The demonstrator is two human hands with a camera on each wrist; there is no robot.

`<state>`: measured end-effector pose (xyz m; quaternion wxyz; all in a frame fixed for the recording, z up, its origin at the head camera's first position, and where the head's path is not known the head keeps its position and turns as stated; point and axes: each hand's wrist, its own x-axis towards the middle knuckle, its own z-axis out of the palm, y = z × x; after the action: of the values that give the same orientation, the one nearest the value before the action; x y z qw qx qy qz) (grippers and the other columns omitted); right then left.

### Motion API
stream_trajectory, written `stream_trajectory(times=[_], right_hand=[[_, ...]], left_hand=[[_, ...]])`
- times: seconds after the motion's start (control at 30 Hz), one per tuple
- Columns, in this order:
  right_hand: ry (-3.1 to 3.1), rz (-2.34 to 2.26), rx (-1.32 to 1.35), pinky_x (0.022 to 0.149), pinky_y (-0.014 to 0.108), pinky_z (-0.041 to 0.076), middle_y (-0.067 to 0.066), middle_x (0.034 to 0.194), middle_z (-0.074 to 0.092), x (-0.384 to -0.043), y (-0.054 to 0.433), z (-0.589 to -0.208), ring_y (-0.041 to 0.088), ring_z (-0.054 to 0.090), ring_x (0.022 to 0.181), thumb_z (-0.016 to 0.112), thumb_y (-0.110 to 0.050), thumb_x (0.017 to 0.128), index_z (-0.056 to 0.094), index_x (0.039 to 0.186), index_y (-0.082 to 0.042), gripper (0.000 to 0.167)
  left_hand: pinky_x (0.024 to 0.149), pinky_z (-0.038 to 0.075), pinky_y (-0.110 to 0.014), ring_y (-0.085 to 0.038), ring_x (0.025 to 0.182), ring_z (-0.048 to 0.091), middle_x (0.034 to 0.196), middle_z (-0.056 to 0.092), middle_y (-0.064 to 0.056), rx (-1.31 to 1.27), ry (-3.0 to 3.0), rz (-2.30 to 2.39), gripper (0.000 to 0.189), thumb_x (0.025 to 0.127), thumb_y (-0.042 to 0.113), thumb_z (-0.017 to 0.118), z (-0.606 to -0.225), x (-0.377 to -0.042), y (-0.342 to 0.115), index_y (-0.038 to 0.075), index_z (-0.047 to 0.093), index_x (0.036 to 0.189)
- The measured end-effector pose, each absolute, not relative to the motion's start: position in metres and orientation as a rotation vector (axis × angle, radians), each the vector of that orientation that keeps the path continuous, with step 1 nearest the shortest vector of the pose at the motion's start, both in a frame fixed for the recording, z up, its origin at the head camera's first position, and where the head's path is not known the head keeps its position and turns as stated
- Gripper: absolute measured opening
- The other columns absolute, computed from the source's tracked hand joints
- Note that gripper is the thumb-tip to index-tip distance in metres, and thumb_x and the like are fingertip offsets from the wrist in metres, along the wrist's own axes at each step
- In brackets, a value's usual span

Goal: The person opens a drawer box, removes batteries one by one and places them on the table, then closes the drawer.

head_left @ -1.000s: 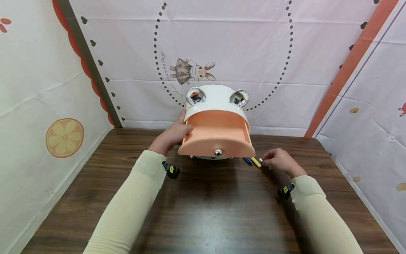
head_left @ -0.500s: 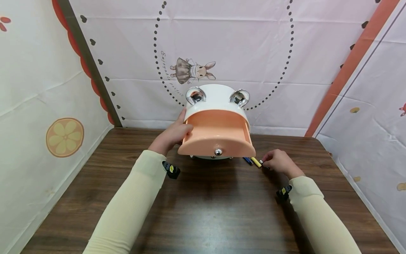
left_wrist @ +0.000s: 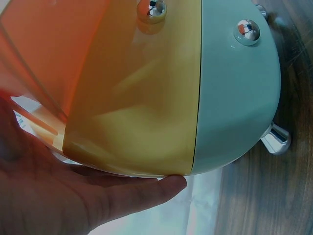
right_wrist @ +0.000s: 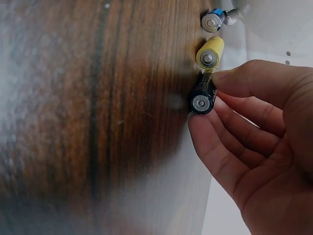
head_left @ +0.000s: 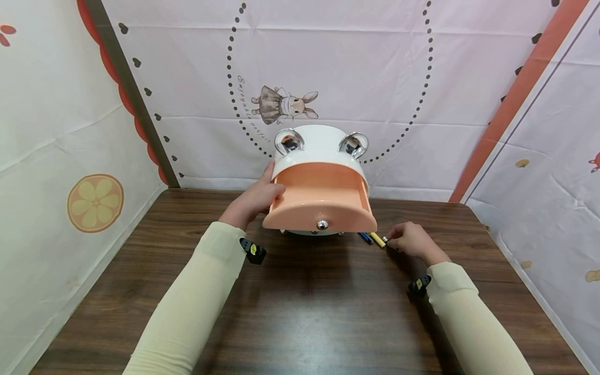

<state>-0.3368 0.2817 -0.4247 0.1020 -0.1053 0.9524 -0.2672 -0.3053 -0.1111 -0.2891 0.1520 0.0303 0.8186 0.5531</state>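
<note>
A small white drawer cabinet (head_left: pixel 319 140) with two round silver ears stands at the back of the table. Its peach upper drawer (head_left: pixel 323 216) with a silver knob is pulled out, and the inside visible from above holds nothing. My left hand (head_left: pixel 258 198) grips the cabinet's left side, thumb at the drawer's side edge and fingers along the outer wall. To the right, my right hand (head_left: pixel 414 240) pinches a black battery (right_wrist: pixel 203 98) between thumb and fingers, close over the table. A yellow battery (right_wrist: pixel 210 53) and a blue battery (right_wrist: pixel 213 20) lie beside it.
Under the peach drawer is a mint-green lower drawer (left_wrist: pixel 239 88), closed, with its own silver knob. Short silver feet (left_wrist: pixel 277 139) hold the cabinet off the dark wooden table (head_left: pixel 300 312). Printed white cloth (head_left: pixel 375 78) hangs behind and on both sides.
My right hand has shifted slightly down and left, staying at the black battery. The left hand, the cabinet and its drawer keep their places.
</note>
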Motion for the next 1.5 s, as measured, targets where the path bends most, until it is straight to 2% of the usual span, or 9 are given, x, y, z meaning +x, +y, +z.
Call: stream_trajectory(times=[0.37, 0.6, 0.67, 0.9, 1.13, 1.33, 1.5], right_hand=[[2.923, -0.682, -0.353, 0.064, 0.032, 0.049, 0.009, 0.089, 0.070, -0.331, 0.280, -0.415, 0.017, 0.060, 0.074, 0.063, -0.020, 0.090, 0.071, 0.098, -0.006, 0.018], [2.997, -0.666, -0.381, 0.066, 0.036, 0.052, 0.012, 0.094, 0.070, -0.323, 0.272, -0.396, 0.021, 0.062, 0.079, 0.062, -0.018, 0.091, 0.070, 0.104, -0.003, 0.022], [3.010, -0.675, -0.403, 0.066, 0.036, 0.051, 0.012, 0.094, 0.070, -0.321, 0.270, -0.391, 0.020, 0.063, 0.079, 0.062, -0.017, 0.091, 0.070, 0.105, -0.002, 0.023], [3.063, -0.728, -0.475, 0.068, 0.037, 0.051, 0.009, 0.092, 0.069, -0.312, 0.261, -0.373, 0.020, 0.061, 0.080, 0.062, -0.018, 0.092, 0.070, 0.104, -0.005, 0.019], [3.185, -0.777, -0.540, 0.073, 0.043, 0.053, 0.012, 0.098, 0.070, -0.299, 0.249, -0.358, 0.025, 0.064, 0.086, 0.062, -0.018, 0.091, 0.069, 0.107, -0.006, 0.021], [3.289, -0.802, -0.655, 0.072, 0.045, 0.053, 0.012, 0.094, 0.070, -0.287, 0.239, -0.345, 0.024, 0.065, 0.081, 0.064, -0.013, 0.089, 0.070, 0.106, -0.004, 0.020], [3.362, -0.826, -0.780, 0.069, 0.043, 0.055, 0.010, 0.089, 0.071, -0.279, 0.232, -0.335, 0.022, 0.066, 0.077, 0.065, -0.012, 0.087, 0.071, 0.103, -0.003, 0.019]], left_hand=[[0.057, 0.046, -0.031, -0.022, 0.077, 0.051, 0.157, 0.017, -0.016, 0.071, 2.342, 1.581, 0.090, 0.090, 0.013, 0.043, -0.288, -0.305, -0.110, 0.031, -0.018, 0.154], [0.056, 0.046, -0.030, -0.019, 0.069, 0.048, 0.154, 0.021, -0.018, 0.064, 2.337, 1.584, 0.091, 0.089, 0.012, 0.043, -0.287, -0.306, -0.109, 0.031, -0.018, 0.154], [0.056, 0.046, -0.030, -0.019, 0.069, 0.049, 0.155, 0.021, -0.018, 0.065, 2.335, 1.587, 0.091, 0.089, 0.012, 0.043, -0.287, -0.306, -0.109, 0.032, -0.018, 0.154], [0.057, 0.047, -0.032, -0.024, 0.081, 0.053, 0.155, 0.021, -0.014, 0.076, 2.372, 1.613, 0.092, 0.088, 0.019, 0.045, -0.317, -0.329, -0.117, 0.043, -0.018, 0.151], [0.059, 0.048, -0.032, -0.024, 0.086, 0.053, 0.157, 0.018, -0.012, 0.078, 2.365, 1.607, 0.091, 0.090, 0.020, 0.045, -0.317, -0.329, -0.117, 0.045, -0.019, 0.150], [0.061, 0.048, -0.034, -0.025, 0.089, 0.053, 0.157, 0.017, -0.011, 0.079, 2.368, 1.607, 0.091, 0.090, 0.020, 0.045, -0.316, -0.328, -0.116, 0.044, -0.018, 0.150], [0.062, 0.049, -0.034, -0.028, 0.100, 0.052, 0.159, 0.013, -0.011, 0.083, 2.376, 1.613, 0.092, 0.089, 0.020, 0.045, -0.316, -0.328, -0.117, 0.042, -0.018, 0.151]])
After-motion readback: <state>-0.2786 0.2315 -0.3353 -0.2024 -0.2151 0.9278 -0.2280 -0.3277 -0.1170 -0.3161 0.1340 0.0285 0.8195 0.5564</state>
